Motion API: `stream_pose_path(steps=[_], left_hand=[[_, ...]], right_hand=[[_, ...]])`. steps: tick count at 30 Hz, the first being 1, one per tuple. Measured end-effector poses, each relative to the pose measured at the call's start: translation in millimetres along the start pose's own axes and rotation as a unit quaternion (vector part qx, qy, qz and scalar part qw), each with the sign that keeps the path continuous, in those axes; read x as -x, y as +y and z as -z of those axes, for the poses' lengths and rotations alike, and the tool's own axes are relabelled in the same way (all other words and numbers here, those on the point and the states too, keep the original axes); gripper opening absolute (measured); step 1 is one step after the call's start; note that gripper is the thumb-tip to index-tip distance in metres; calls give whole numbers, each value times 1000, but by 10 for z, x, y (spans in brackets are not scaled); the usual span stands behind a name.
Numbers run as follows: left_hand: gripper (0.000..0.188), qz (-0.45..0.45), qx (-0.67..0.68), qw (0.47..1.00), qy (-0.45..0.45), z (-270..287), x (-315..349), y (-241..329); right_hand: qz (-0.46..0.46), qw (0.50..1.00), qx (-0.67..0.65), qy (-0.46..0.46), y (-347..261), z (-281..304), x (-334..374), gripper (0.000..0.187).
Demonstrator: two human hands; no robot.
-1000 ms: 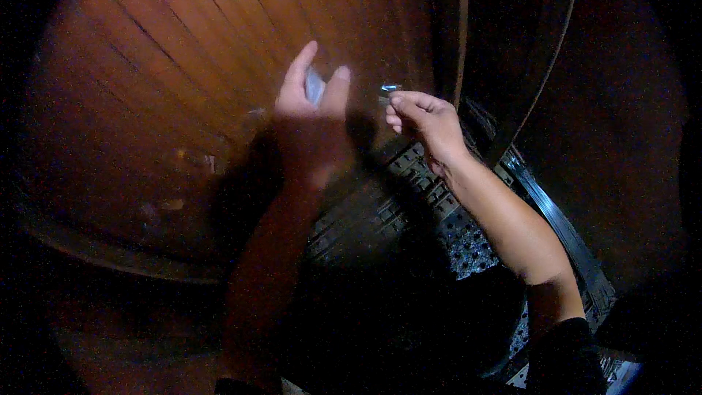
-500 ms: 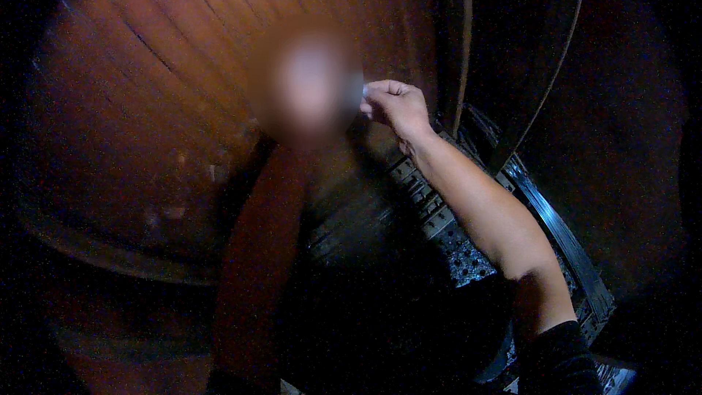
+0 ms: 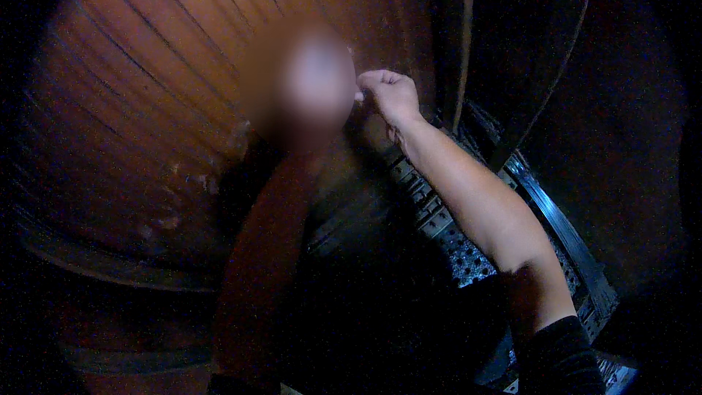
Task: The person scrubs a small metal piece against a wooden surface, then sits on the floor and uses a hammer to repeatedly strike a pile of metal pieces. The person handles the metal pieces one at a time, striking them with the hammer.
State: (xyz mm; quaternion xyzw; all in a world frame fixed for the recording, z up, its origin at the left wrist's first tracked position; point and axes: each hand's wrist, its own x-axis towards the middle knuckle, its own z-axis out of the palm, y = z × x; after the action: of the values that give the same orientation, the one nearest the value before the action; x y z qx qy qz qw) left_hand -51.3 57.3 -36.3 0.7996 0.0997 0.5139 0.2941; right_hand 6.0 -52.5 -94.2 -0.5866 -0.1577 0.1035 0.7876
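Note:
My right hand (image 3: 393, 97) reaches in from the lower right, thumb and fingers pinched together beside a round blurred patch. At the fingertips shows a small pale bit, too small to name. My left forearm (image 3: 267, 249) rises in deep shadow from the lower edge toward that patch. The blur covers my left hand (image 3: 316, 80), so its fingers and anything in them are hidden. Behind both hands stands a large curved reddish-brown surface (image 3: 146, 95) with dark lines running down it.
Under my right arm lie perforated grey metal pieces (image 3: 468, 257) and slotted parts (image 3: 435, 216). A bundle of long thin shiny strips (image 3: 537, 194) runs beside the forearm. A thin upright strip (image 3: 466, 36) and a curved cable-like line (image 3: 567, 58) stand at the right. Much is in darkness.
My right hand has shifted slightly up and left, still pinched. Dark lines and pale marks on the brown surface appear in somewhat different places.

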Motion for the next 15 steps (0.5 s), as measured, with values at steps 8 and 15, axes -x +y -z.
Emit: stream_pose_path(steps=[8,15], left_hand=[[29,43,36,997,-62,23,-253,-110],[28,54,44,995,-72,78,-215,12]], right_hand=[[-42,991,-119,-50,-93,-120,29,13],[-27,985,-154,-66,-310,-60,179,15]])
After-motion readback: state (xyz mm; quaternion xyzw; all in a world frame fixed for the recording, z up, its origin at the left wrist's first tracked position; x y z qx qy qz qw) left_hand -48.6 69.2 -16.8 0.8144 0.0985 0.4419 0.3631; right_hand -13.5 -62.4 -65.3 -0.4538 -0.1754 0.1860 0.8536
